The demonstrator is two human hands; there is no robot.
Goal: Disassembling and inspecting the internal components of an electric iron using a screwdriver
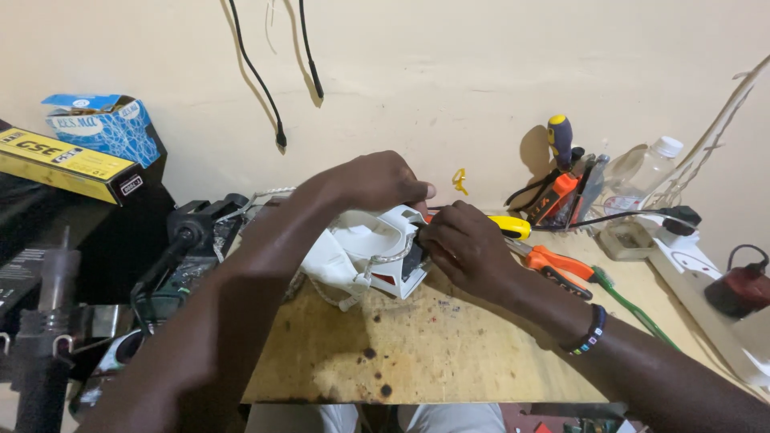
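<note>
Both hands meet over a white plastic appliance housing (365, 252) that rests near the middle of the wooden counter (449, 353), its open underside turned up and a braided cord (321, 290) trailing from its near edge. The left hand (377, 183) comes in over the top of the housing, its fingers (417, 191) curled down and pinched on the far rim. The right hand (464, 244) presses against the housing's right end, fingers folded in tight on that edge (whether they also grip a small tool there I cannot tell, as the knuckles hide it); a beaded band (589, 333) circles that wrist. Just behind the right hand lie orange-handled pliers (561, 269) and a yellow-handled tool (512, 227), with a green wire (634, 309) running toward the near right. Further back, against the wall, tools stand bunched with a blue-and-yellow screwdriver (560, 140) upright, beside a clear plastic bottle (642, 172). A white power strip (690, 256) lies along the right edge. On the left stand a blue carton (108, 128) and a yellow box (64, 164).
</note>
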